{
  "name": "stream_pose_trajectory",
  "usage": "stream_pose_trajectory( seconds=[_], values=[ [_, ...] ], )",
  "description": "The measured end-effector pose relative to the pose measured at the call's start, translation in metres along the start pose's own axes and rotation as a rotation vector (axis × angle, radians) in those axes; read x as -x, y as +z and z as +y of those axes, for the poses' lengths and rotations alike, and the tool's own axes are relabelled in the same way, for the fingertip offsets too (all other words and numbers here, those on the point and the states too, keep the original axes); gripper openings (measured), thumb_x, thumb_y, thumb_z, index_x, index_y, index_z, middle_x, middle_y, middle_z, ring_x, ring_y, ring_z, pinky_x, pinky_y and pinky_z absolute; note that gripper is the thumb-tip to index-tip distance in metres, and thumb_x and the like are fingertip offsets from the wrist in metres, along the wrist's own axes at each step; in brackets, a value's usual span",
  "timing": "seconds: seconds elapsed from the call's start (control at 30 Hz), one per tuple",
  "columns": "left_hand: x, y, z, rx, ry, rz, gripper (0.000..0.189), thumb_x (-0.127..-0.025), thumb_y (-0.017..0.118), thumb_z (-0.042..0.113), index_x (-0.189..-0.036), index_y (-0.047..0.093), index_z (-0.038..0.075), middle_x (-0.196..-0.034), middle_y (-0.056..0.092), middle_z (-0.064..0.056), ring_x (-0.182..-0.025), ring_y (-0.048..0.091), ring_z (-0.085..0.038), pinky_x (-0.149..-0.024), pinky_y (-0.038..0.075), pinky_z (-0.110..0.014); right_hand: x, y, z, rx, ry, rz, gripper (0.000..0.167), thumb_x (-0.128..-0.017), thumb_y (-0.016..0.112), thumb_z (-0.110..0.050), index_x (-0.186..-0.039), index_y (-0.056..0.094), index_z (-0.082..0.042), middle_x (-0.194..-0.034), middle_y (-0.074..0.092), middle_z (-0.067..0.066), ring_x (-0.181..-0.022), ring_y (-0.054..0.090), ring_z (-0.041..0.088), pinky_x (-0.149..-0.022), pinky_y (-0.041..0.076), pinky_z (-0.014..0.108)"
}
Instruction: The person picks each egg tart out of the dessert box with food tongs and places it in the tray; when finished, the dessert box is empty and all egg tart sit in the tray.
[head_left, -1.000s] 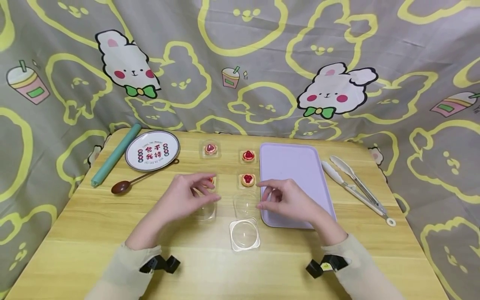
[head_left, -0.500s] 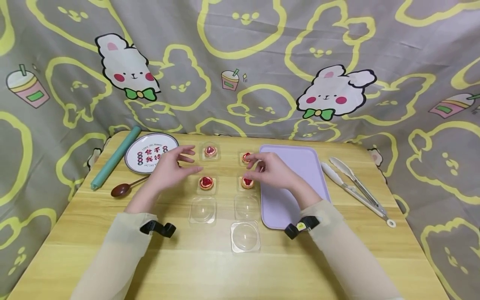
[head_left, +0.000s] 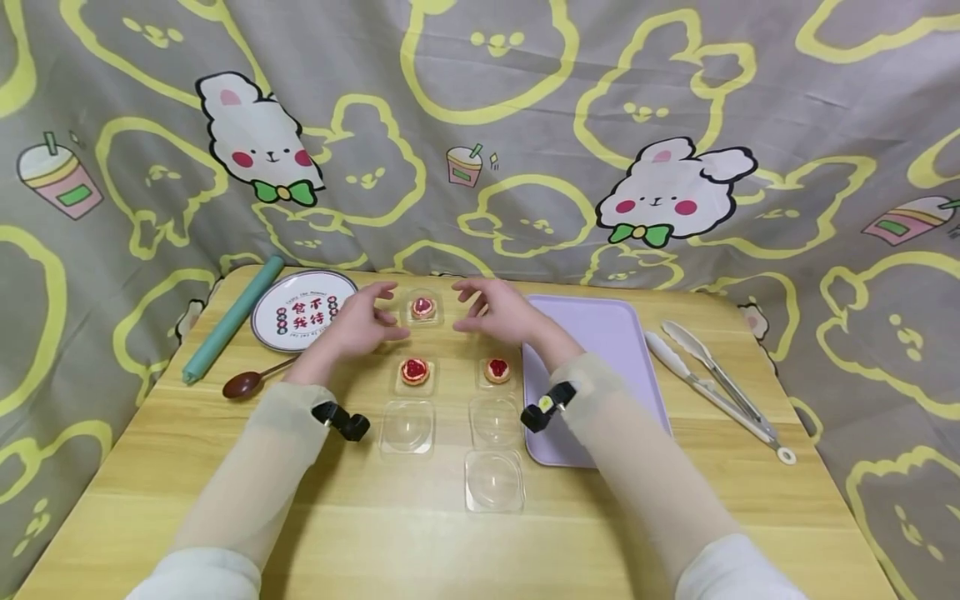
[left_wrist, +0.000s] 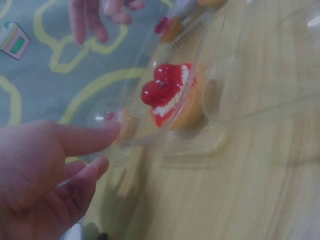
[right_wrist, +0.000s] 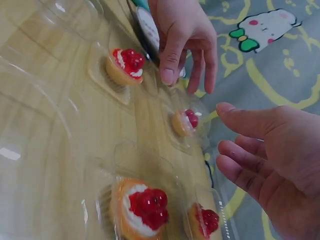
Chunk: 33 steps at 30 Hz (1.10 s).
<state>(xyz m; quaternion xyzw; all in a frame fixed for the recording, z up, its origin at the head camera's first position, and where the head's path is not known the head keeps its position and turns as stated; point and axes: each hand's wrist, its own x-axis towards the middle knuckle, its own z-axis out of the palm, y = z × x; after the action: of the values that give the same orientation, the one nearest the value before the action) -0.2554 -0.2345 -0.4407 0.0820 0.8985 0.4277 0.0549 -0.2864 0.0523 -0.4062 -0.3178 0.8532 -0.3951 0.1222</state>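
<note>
My left hand (head_left: 367, 321) and right hand (head_left: 497, 312) hover on either side of a red-topped tart (head_left: 423, 308) in a clear plastic box with a domed lid over it. Both hold nothing; their fingers are loosely bent, apart from the box. Nearer stand two more tarts, the left one (head_left: 414, 372) and the right one (head_left: 497, 370), each on a clear tray with raised edges. A further tart (right_wrist: 204, 220) at the back right shows in the right wrist view, but my right hand hides it from the head view.
Clear domed plastic lids (head_left: 407, 427) lie in front of the tarts. To the right are a purple tray (head_left: 600, 333) and tongs (head_left: 720, 392). On the left lie a plate (head_left: 300, 333), a brown spoon (head_left: 243, 384) and a green rolling pin (head_left: 234, 321). A patterned curtain (head_left: 525, 125) hangs behind.
Both hands have moved farther back over the table. My right hand has also shifted left, past the right-hand tarts, and my left hand has come beside the back left box.
</note>
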Motion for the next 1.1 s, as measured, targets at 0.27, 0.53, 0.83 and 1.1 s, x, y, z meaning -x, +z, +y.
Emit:
stream_pose_trajectory(
  seconds=[0.27, 0.53, 0.83, 1.1],
  values=[
    [-0.020, 0.008, -0.011, -0.135, -0.011, -0.001, 0.100, -0.083, 0.091, 0.015, -0.163, 0.032, 0.002, -0.148, 0.053, -0.024, -0.126, 0.056, -0.043, -0.119, 0.033, -0.056, -0.037, 0.016, 0.011, -0.017, 0.093, -0.019, 0.078, -0.091, 0.086, -0.010, -0.156, 0.045, 0.003, -0.133, 0.060, 0.023, -0.097, 0.069, 0.023, -0.085, 0.057, 0.033],
    [-0.030, 0.017, -0.019, -0.089, -0.002, -0.007, 0.092, -0.086, 0.088, 0.012, -0.161, 0.036, 0.003, -0.150, 0.054, -0.023, -0.145, 0.042, -0.044, -0.125, 0.024, -0.055, -0.061, 0.030, 0.013, 0.003, 0.156, -0.046, 0.092, -0.085, 0.091, -0.011, -0.159, 0.037, 0.005, -0.126, 0.063, 0.021, -0.098, 0.068, 0.026, -0.090, 0.056, 0.034],
    [-0.034, 0.021, -0.016, -0.023, 0.013, -0.036, 0.084, -0.089, 0.083, 0.003, -0.160, 0.038, 0.004, -0.152, 0.054, -0.021, -0.146, 0.041, -0.041, -0.124, 0.026, -0.054, -0.071, 0.038, 0.019, 0.022, 0.153, -0.085, 0.093, -0.087, 0.089, -0.009, -0.159, 0.032, 0.009, -0.099, 0.066, 0.014, -0.082, 0.059, 0.018, -0.080, 0.051, 0.029],
    [-0.033, 0.019, -0.018, 0.048, -0.038, -0.057, 0.087, -0.089, 0.082, 0.002, -0.162, 0.035, 0.005, -0.154, 0.051, -0.019, -0.140, 0.046, -0.042, -0.123, 0.027, -0.055, -0.072, 0.041, 0.020, -0.074, 0.170, -0.119, 0.090, -0.086, 0.089, -0.006, -0.158, 0.035, 0.008, -0.085, 0.066, 0.013, -0.065, 0.055, 0.012, -0.063, 0.048, 0.024]
  ],
)
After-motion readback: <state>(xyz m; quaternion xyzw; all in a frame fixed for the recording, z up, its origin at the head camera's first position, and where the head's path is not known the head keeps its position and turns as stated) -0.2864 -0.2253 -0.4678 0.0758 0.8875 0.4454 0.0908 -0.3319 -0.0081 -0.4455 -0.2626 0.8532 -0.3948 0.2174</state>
